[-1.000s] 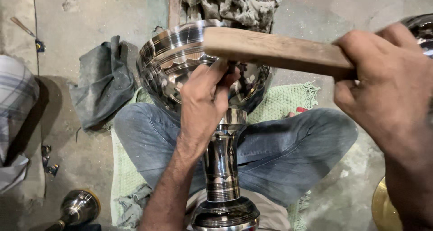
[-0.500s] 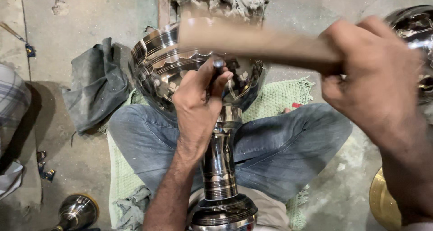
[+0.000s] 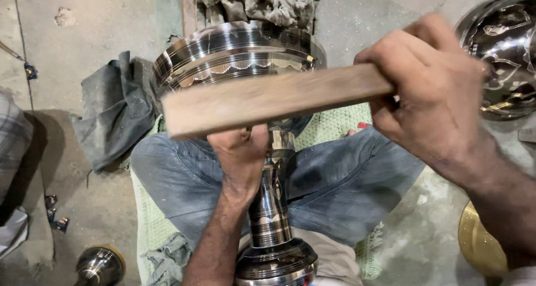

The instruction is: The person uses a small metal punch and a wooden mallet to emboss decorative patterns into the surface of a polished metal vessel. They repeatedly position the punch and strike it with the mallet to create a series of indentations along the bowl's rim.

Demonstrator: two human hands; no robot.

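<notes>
A tall polished metal stand with a wide scalloped bowl (image 3: 237, 54) on top and a ringed stem (image 3: 269, 208) rests between my crossed legs in blue jeans (image 3: 178, 180). My left hand (image 3: 241, 157) grips the upper stem just under the bowl. My right hand (image 3: 432, 90) is closed on one end of a flat wooden stick (image 3: 268, 99). The stick lies level across the near side of the bowl, its free end pointing left and blurred.
A dark grey cloth (image 3: 114, 110) lies on the concrete floor to the left. A crumpled rag (image 3: 257, 1) sits beyond the bowl. Another shiny patterned metal bowl (image 3: 499, 51) is at the upper right, a brass disc (image 3: 480, 244) at lower right, a small metal piece (image 3: 100, 266) at lower left.
The wooden stick has come down and toward me, from above the bowl's rim to across its near side. My left hand has slid lower, from the bowl's underside onto the stem.
</notes>
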